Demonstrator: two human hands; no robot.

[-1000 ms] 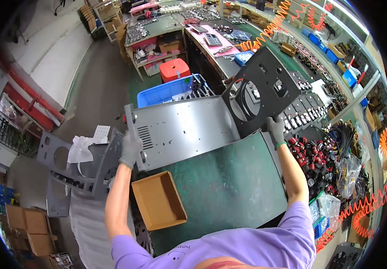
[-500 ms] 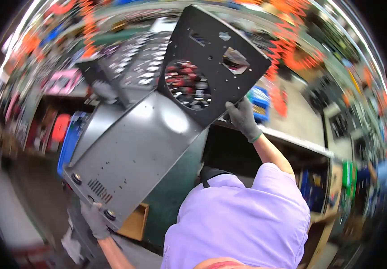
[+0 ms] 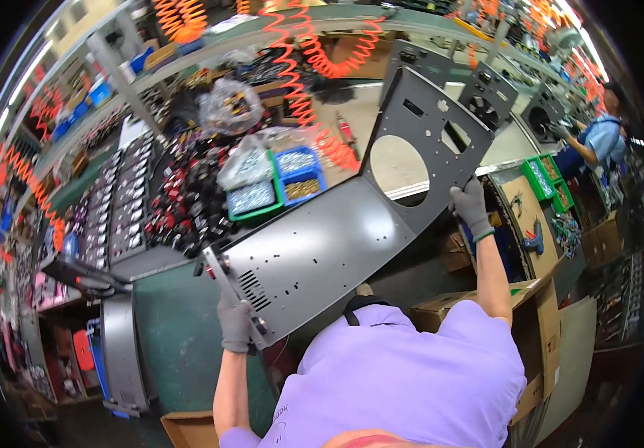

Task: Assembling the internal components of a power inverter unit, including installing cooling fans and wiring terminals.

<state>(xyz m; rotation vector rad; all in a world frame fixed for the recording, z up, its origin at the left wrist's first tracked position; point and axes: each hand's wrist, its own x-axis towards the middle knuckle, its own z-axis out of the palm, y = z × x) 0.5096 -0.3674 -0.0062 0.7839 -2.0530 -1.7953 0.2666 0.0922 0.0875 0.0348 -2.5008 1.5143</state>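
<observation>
A large grey sheet-metal panel (image 3: 318,250), bent at an angle, hangs between my two gloved hands. Its far-right flange has a big round cutout and smaller openings; its near-left end carries a row of slots and small dark feet. My left hand (image 3: 235,322), in a grey glove, grips that end, with part of the fingers hidden by the edge. At the right edge of the upright flange, my right hand (image 3: 473,210) has its fingers closed round the metal. Green and blue bins (image 3: 299,183) with small metal fasteners lie just beyond the panel.
A green-topped bench (image 3: 180,328) stands at left, with a similar panel (image 3: 122,343) beside it. Orange coiled hoses (image 3: 296,82) hang overhead. Cardboard boxes (image 3: 535,358) stand near my right side. Farther right, a co-worker (image 3: 598,142) stands by more upright panels (image 3: 490,97).
My view has turned rightward. The panel, held by both hands throughout, has swung to the right past the green bench and lies less steeply across the view.
</observation>
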